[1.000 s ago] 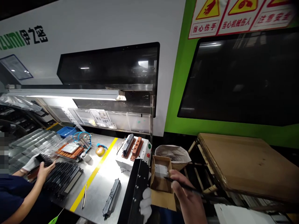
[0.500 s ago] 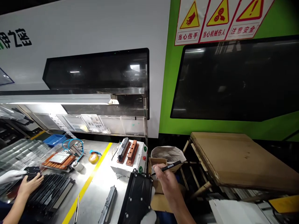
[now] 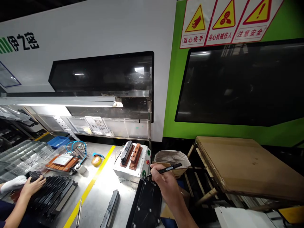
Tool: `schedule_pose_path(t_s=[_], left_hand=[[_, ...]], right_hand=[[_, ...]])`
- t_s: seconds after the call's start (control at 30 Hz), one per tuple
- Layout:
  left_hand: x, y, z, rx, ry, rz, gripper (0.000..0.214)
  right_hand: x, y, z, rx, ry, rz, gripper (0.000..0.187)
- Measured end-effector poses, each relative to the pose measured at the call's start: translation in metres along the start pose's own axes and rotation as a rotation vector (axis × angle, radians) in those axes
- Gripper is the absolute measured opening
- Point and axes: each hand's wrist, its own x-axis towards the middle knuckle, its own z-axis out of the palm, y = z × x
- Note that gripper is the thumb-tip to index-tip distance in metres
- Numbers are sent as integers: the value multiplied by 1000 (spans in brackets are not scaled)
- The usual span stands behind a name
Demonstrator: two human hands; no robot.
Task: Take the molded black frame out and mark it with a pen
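My right hand [image 3: 167, 185] is closed around a black marker pen [image 3: 170, 168], held slantwise with its tip down to the left. That tip is at the far end of a black plastic housing [image 3: 146, 204] with several metal screw heads; whether it touches cannot be made out. The housing runs off the bottom edge of the picture. My left hand does not show. Beyond the housing stands a white fixture box [image 3: 125, 171] with green buttons and a red one. On it are a dark grey bar-shaped part [image 3: 126, 152] and a reddish-brown block [image 3: 136, 155].
Another grey bar-shaped part [image 3: 110, 207] and tweezers [image 3: 79, 212] lie on the metal table [image 3: 95, 196]. At left, a co-worker's hands [image 3: 30, 186] hold a black part above several black parts [image 3: 55, 198]. A lined bin [image 3: 173, 156] and a cardboard-topped stand [image 3: 247, 164] are at right.
The black housing has shifted right, and my right hand with the pen slightly left to its far end. White-gloved fingers seen earlier at the housing's right side no longer show. The view moved slightly.
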Motion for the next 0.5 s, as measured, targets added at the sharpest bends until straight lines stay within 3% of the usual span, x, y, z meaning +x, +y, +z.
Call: schedule_pose_path(t_s=[0.07, 0.17, 0.3, 0.37, 0.4, 0.43, 0.47, 0.5], left_hand=[[2, -5, -6, -86, -38, 5, 42], [7, -14, -15, -154, -122, 14, 27], [-8, -17, -12, -82, -113, 14, 32], [-35, -15, -2, 78, -80, 242, 32], [-53, -14, 5, 211, -53, 424, 32], [-73, -12, 13, 383, 14, 706, 31], [-93, -10, 21, 438, 50, 824, 29], [-112, -8, 28, 440, 61, 849, 27]], right_hand=[[3, 5, 1, -6, -14, 24, 43], [3, 11, 3, 22, 75, 34, 46], [-8, 13, 3, 85, 166, -9, 41], [-14, 10, 2, 60, 144, -41, 36], [-17, 9, 1, 39, 126, -55, 34], [-18, 7, 0, 19, 111, -66, 33], [-18, 6, -1, 3, 93, -74, 32], [-18, 5, -2, -8, 75, -79, 32]])
